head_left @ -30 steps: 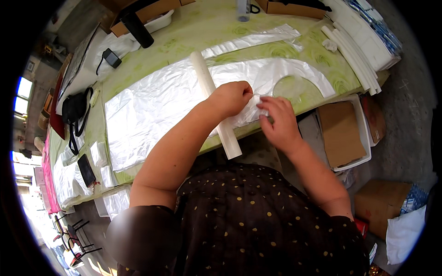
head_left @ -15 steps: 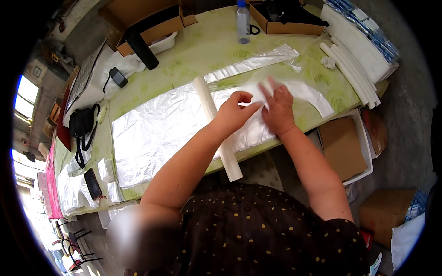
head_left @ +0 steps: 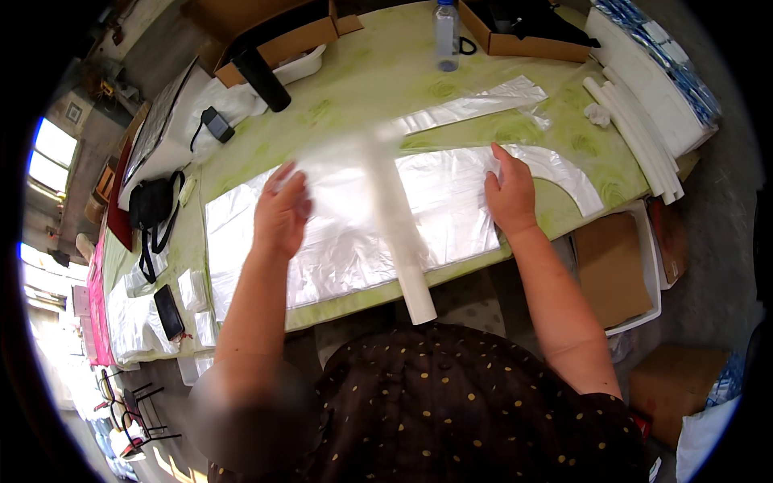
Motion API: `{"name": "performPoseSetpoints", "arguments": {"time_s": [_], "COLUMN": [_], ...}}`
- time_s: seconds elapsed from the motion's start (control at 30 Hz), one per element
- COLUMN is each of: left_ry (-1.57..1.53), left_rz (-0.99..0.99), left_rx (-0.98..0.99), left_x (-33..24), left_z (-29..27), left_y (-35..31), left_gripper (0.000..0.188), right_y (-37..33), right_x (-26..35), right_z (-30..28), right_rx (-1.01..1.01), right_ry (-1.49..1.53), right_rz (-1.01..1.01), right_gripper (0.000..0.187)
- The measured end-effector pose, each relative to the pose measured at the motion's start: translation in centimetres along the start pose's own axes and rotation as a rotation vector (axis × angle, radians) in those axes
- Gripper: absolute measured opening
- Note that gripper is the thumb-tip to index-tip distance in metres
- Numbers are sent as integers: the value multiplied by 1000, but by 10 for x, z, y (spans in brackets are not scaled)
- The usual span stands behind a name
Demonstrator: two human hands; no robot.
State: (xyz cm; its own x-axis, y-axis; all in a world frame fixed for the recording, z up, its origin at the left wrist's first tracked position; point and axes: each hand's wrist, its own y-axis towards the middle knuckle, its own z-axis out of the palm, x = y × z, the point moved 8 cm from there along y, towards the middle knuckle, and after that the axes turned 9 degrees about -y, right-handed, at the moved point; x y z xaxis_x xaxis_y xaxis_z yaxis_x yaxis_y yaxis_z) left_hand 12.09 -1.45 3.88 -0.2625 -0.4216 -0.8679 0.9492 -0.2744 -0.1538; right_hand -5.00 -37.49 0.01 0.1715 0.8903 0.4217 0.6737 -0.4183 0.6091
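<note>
A large sheet of thin, shiny, see-through plastic (head_left: 338,258) lies along the front of the table. A pale cream tube (head_left: 407,262) rests across it, its near end jutting past the table edge and its far end blurred. My left hand (head_left: 279,213) is over the sheet left of the tube, fingers loosely bent and apart. Beside its fingertips, a hazy smear of film (head_left: 338,165) reaches toward the tube. My right hand (head_left: 513,193) is open at the sheet's right part, thumb and forefinger spread, next to a curved plastic strip (head_left: 568,177).
Farther back lie another plastic strip (head_left: 475,105), a clear bottle with a blue cap (head_left: 447,40), a black cylinder (head_left: 262,80) and cardboard boxes (head_left: 523,47). White rolls (head_left: 636,137) lie at the right. A black bag (head_left: 153,205) and a phone (head_left: 168,312) are at the left.
My left hand has moved left, away from the tube, and the hands are now well apart. My right hand has shifted slightly right. The tube's far end and nearby film are now blurred.
</note>
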Motion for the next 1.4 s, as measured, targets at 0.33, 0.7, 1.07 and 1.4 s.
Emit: {"name": "performPoseSetpoints", "arguments": {"time_s": [0.33, 0.7, 1.07, 1.4], "left_ry": [1274, 1378, 1246, 1214], "left_rz": [700, 608, 729, 636], "left_rx": [-306, 382, 452, 591], "left_x": [-47, 61, 11, 15], "left_z": [-107, 10, 19, 6], "left_y": [-19, -76, -69, -72], "left_gripper": [52, 50, 52, 31], "right_y": [1, -3, -93, -54], "right_x": [4, 54, 244, 209], "right_z": [1, -24, 6, 37], "right_rx": [23, -15, 565, 423], "right_ry": [-43, -16, 607, 181], "right_rz": [-29, -322, -535, -419], "right_gripper": [33, 26, 29, 31]}}
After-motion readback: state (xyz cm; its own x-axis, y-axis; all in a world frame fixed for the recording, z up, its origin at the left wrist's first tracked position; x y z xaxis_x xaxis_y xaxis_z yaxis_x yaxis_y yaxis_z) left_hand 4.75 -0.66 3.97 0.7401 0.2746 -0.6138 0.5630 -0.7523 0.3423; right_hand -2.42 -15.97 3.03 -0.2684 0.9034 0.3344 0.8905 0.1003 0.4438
